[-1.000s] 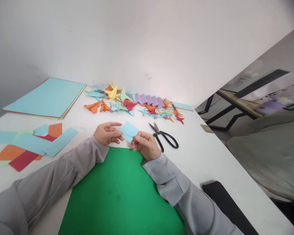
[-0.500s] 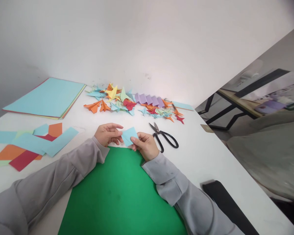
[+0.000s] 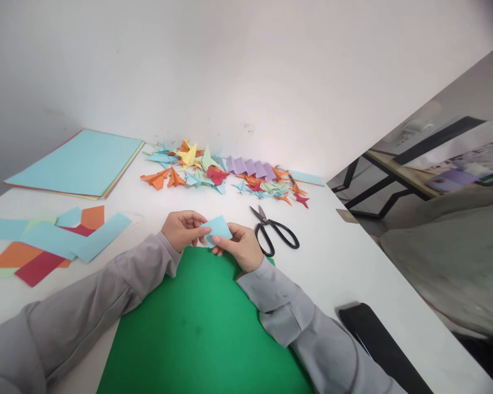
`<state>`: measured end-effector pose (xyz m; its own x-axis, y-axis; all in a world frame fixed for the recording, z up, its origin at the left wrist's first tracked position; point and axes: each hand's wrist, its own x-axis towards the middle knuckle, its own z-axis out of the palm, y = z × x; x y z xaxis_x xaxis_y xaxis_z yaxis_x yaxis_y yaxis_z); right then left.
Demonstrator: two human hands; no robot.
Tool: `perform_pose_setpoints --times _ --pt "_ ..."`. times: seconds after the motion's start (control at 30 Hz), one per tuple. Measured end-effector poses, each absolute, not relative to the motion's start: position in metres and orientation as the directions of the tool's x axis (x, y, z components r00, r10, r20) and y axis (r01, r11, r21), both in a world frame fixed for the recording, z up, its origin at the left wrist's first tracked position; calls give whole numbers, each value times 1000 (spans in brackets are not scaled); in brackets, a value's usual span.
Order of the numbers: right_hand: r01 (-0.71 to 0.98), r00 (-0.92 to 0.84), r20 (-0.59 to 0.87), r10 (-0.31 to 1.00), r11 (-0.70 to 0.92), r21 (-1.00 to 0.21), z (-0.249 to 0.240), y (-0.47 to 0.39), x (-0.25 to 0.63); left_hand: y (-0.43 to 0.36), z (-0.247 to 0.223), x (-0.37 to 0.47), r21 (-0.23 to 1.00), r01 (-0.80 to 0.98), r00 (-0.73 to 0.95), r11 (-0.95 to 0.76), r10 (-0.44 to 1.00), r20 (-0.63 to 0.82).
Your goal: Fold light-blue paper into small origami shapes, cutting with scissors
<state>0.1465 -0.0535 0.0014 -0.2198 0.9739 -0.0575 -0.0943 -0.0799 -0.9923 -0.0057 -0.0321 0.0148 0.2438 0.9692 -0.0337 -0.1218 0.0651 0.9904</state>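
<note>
A small light-blue piece of paper (image 3: 219, 226) is pinched between both hands above the far edge of a green sheet (image 3: 205, 323). My left hand (image 3: 183, 230) grips its left side, thumb in front and fingers partly behind. On the lower right, my right hand (image 3: 243, 246) presses the paper with its thumb; some fingertips are hidden behind it. Black-handled scissors (image 3: 271, 224) lie with their blades apart on the white table, just right of my right hand.
Folded paper shapes (image 3: 193, 161) in several colours are heaped along the wall, beside a pleated purple strip (image 3: 250, 167). Large coloured sheets (image 3: 78, 161) are stacked at the back left. Loose cut paper pieces (image 3: 49, 238) lie left. A black object (image 3: 378, 345) is at the right.
My left hand has moved slightly right and its fingers have closed on the light-blue paper. The paper has turned a little between my hands.
</note>
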Motion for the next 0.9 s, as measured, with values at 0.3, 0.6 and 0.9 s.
perform_pose_setpoints --times 0.3,0.6,0.9 --pt "-60 -271 -106 957 -127 -990 8 -55 146 -35 16 -5 989 -101 299 111 951 -76" --pt "-139 -294 -138 946 -185 -973 3 -51 149 -31 14 -7 989 -140 210 46 978 -15" --pt "-68 -337 -204 919 -239 -969 5 -54 145 -27 13 -8 991 -130 117 -23 992 38"
